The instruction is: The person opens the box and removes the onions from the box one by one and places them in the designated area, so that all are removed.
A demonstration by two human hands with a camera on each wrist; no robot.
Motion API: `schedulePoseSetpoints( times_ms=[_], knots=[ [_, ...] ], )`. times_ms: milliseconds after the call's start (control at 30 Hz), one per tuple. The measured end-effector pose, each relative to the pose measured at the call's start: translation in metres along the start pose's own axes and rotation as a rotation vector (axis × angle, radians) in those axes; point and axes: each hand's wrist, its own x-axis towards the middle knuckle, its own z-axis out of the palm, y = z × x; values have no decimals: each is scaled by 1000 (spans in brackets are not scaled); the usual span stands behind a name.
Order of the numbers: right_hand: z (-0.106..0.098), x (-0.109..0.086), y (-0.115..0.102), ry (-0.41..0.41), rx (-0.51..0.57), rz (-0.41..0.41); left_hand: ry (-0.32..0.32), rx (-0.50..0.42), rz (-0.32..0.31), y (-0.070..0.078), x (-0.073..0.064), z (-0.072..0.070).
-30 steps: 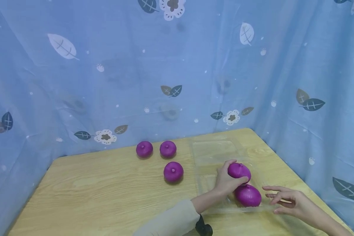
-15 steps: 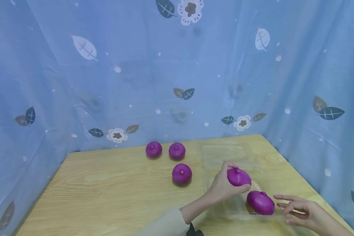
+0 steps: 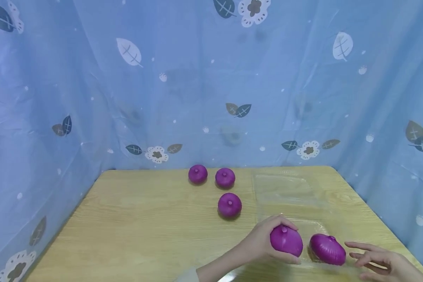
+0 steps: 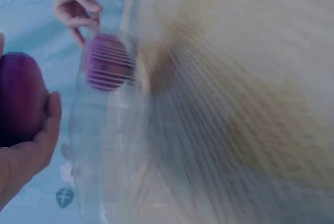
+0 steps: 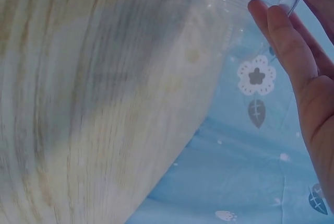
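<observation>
My left hand (image 3: 264, 239) grips a purple onion (image 3: 286, 241) from its left side, fingers over the far side and thumb at the near side. In the head view the onion overlaps the near left part of a clear plastic clamshell box (image 3: 311, 226). Inside that box a second purple onion (image 3: 328, 249) lies tipped on its side. My right hand (image 3: 387, 262) holds nothing, its fingers loosely bent right at the box's right wall. The right wrist view shows these fingertips (image 5: 279, 18) close to the clear wall, with purple behind it.
Three more purple onions, a front one (image 3: 230, 205), a back left one (image 3: 197, 174) and a back right one (image 3: 225, 178), sit left of the box. The box's lid (image 3: 283, 188) lies folded back on the wooden table (image 3: 144, 219). A blue patterned curtain (image 3: 183, 78) surrounds the table.
My left hand has moved the gripped onion left and nearer, away from the other onion in the box. That other onion has tipped to the right. The head view has turned left.
</observation>
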Motion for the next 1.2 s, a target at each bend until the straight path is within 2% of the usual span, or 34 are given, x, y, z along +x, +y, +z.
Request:
schedulePoseSetpoints(
  times_ms=[67,200,300,400,500,667,767,1000,1200],
  knots=[
    [2,-1,4,23,-9,4,-4,-30,-17,1,-10,-9],
    [-1,-1,10,17,10,-23,-17,-85,-57,-1,-32,-30],
    [-6,-7,7,20,-50,-51,-37,-103,-80,-2,-42,-45],
    [-7,-7,1,43,-146,-30,-27,-106,-123,-4,-51,-61],
    [-3,-4,-6,44,-175,4,3,-69,-157,-9,-61,-76],
    [4,2,-10,33,-109,20,6,2,-161,-23,-76,-103],
    [9,3,-10,56,-122,-1,10,11,-153,-32,-82,-120],
    [16,5,-11,156,-266,-30,17,1,-147,-51,-88,-151],
    [20,2,-12,165,-242,-21,4,-19,-169,-64,-82,-167]
  ],
)
